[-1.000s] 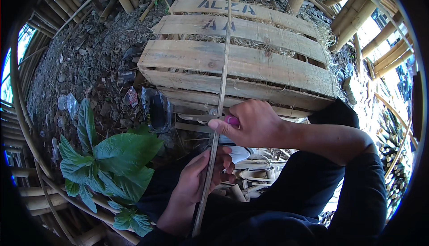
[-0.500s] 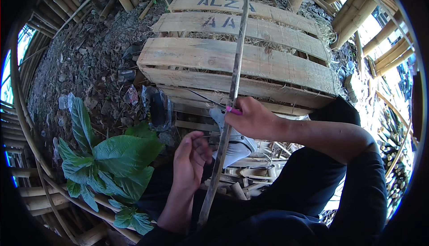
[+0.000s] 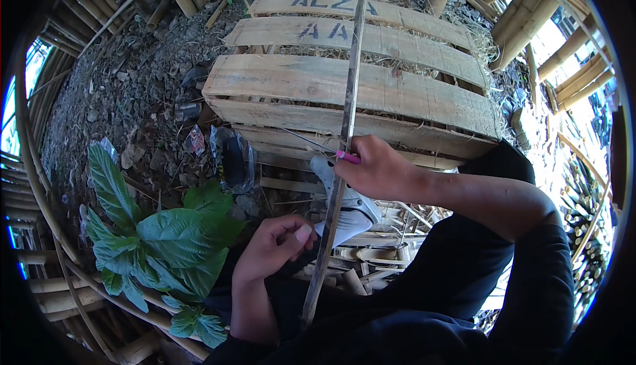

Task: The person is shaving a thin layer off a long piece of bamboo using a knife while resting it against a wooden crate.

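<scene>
My right hand (image 3: 379, 169) is closed around the pink handle (image 3: 348, 157) of a slim tool. Its thin shaft (image 3: 306, 139) points left toward the crate; whether it is a blade or a rod I cannot tell. The tool crosses a long, narrow bamboo strip (image 3: 344, 140), which slants from the top of the view down to my lap. Left of the strip, my left hand (image 3: 271, 246) is curled, thumb up; what its fingers hold, if anything, is hidden. Under my right hand is my foot in a grey shoe (image 3: 326, 168).
A slatted wooden crate (image 3: 351, 80) with straw between its slats stands in front. At left grows a leafy green plant (image 3: 172, 232) beside stony ground (image 3: 146, 93). Bamboo poles (image 3: 533, 17) surround the place, and cut bamboo pieces (image 3: 371, 256) lie below my foot.
My left hand has moved down and slightly left, turning and curling its fingers with the thumb on top. The strip's lower end has shifted slightly right; my right hand stays nearly in place.
</scene>
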The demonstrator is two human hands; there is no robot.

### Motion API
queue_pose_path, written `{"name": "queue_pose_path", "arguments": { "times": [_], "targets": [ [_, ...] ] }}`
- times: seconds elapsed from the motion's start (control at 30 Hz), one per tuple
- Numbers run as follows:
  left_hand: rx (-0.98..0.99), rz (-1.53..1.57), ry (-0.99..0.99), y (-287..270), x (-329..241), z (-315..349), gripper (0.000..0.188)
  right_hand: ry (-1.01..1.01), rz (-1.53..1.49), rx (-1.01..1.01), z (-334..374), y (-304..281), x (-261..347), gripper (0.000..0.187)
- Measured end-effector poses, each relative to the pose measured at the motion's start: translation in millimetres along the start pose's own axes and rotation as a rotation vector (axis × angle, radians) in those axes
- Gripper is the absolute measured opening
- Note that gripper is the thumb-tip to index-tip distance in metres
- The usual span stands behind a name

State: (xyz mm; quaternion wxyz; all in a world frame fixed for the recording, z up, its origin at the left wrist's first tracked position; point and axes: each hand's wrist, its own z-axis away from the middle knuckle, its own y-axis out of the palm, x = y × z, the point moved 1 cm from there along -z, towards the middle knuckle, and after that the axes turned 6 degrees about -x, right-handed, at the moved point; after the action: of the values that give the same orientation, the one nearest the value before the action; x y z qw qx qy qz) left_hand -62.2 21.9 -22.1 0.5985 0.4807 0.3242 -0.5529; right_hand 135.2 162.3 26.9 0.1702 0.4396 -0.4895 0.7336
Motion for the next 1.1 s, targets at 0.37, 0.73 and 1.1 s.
{"name": "queue_pose_path", "arguments": {
  "times": [0.37, 0.73, 1.1],
  "targets": [
    [0.178, -0.371, -0.110, -5, -1, 3, 0.011, 0.088, 0.028, 0.071, -1, -4, 5, 0.027],
    [-0.407, 0.935, -0.053, 32, -21, -16, 0.046, -0.012, 0.002, 0.005, -3, 4, -7, 0.030],
    [0.163, 1.019, -0.030, 1, 26, -14, 0.054, -0.021, 0.017, 0.058, 0, 2, 0, 0.027]
  ]
}}
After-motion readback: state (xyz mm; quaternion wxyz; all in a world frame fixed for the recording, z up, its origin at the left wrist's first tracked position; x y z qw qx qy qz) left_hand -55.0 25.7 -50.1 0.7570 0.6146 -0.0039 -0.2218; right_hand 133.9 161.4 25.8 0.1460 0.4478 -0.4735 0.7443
